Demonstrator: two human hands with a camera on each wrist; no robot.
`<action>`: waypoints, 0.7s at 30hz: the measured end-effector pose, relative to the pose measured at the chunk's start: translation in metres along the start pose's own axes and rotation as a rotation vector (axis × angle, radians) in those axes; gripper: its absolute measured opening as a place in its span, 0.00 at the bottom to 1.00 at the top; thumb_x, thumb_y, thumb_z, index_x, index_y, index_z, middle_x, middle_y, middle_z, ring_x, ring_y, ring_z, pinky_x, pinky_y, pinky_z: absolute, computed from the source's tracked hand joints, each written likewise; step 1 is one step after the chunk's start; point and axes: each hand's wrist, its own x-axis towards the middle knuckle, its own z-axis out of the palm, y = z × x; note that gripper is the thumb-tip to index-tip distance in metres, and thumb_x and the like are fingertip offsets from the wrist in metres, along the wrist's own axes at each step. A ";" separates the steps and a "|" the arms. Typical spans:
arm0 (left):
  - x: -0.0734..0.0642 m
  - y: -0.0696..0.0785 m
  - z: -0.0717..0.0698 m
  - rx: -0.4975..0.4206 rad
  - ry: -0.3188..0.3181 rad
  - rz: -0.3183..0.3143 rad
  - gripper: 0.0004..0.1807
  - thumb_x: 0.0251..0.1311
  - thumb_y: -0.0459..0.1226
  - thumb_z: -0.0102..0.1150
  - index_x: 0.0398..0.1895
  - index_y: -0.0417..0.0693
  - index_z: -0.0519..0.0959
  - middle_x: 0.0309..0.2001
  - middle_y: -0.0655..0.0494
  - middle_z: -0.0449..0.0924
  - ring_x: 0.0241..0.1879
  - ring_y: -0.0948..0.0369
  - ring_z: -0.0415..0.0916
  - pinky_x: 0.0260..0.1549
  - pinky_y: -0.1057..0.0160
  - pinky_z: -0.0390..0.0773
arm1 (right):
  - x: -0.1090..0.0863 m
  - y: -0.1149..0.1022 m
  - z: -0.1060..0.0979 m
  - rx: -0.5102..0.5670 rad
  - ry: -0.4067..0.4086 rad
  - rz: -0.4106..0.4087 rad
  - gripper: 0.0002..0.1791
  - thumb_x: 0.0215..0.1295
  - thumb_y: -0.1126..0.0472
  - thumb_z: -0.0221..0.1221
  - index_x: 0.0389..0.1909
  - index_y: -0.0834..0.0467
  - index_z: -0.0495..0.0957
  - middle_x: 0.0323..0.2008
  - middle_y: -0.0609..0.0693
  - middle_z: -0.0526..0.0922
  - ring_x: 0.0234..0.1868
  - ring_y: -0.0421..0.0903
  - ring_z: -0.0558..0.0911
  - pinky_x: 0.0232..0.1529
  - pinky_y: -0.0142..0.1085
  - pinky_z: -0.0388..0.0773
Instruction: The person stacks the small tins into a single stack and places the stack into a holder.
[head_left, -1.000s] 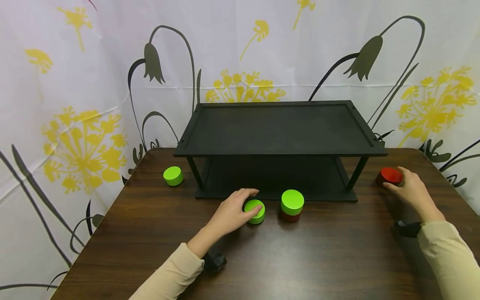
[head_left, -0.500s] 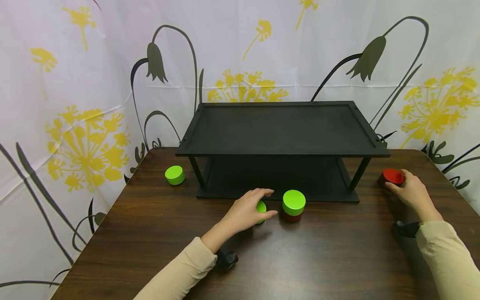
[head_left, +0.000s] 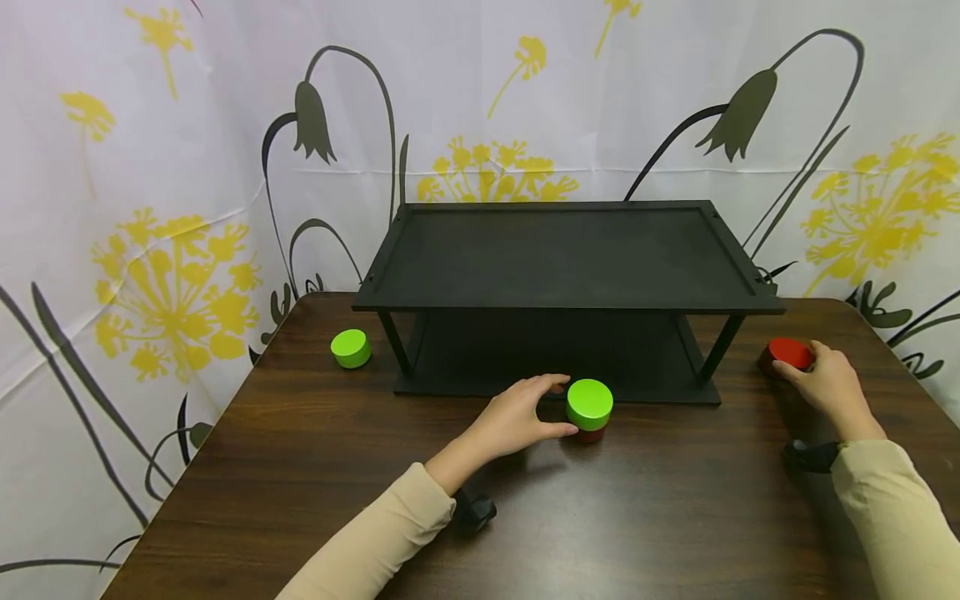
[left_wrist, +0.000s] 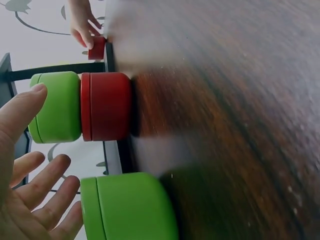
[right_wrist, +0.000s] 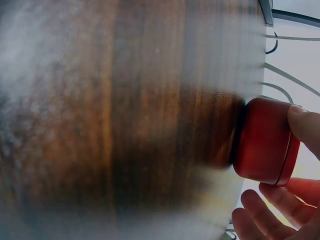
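My left hand [head_left: 513, 421] reaches around the left side of a stack, its thumb and fingers spread beside a round green tin [head_left: 589, 402]. That tin sits on a round red tin [left_wrist: 107, 106] on the table. Another green tin [left_wrist: 132, 210] stands near the left fingers in the left wrist view; in the head view the hand hides it. At the far right, my right hand [head_left: 834, 387] holds a second red tin [right_wrist: 262, 141] between thumb and fingers, the tin low at the table surface.
A black two-level rack [head_left: 570, 258] stands at the back of the brown wooden table [head_left: 300, 467]. Left of it is one more green tin [head_left: 350, 348]. A white curtain with printed flowers [head_left: 480, 92] hangs behind the table.
My left hand has moved right, past the single green tin, which it now hides, to the green-and-red stack. My right hand stays at its red tin.
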 end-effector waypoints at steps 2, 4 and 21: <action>0.002 0.001 0.002 -0.014 -0.003 -0.005 0.37 0.54 0.52 0.66 0.67 0.53 0.67 0.58 0.56 0.78 0.59 0.56 0.74 0.55 0.52 0.77 | 0.000 0.001 0.000 -0.006 -0.001 -0.002 0.32 0.66 0.55 0.56 0.50 0.84 0.63 0.37 0.79 0.71 0.34 0.68 0.73 0.29 0.44 0.69; 0.003 0.002 0.003 -0.020 -0.005 -0.010 0.38 0.54 0.52 0.66 0.67 0.53 0.67 0.59 0.56 0.77 0.59 0.56 0.74 0.55 0.52 0.77 | 0.000 0.001 -0.001 -0.010 -0.008 -0.001 0.32 0.66 0.54 0.55 0.50 0.84 0.64 0.38 0.79 0.71 0.35 0.68 0.73 0.30 0.43 0.68; 0.004 0.004 0.011 0.001 -0.003 -0.019 0.37 0.56 0.57 0.62 0.69 0.63 0.64 0.65 0.57 0.72 0.63 0.55 0.71 0.56 0.50 0.77 | -0.003 0.002 -0.004 0.046 -0.117 0.131 0.41 0.68 0.49 0.52 0.59 0.84 0.54 0.51 0.83 0.65 0.48 0.74 0.70 0.46 0.60 0.71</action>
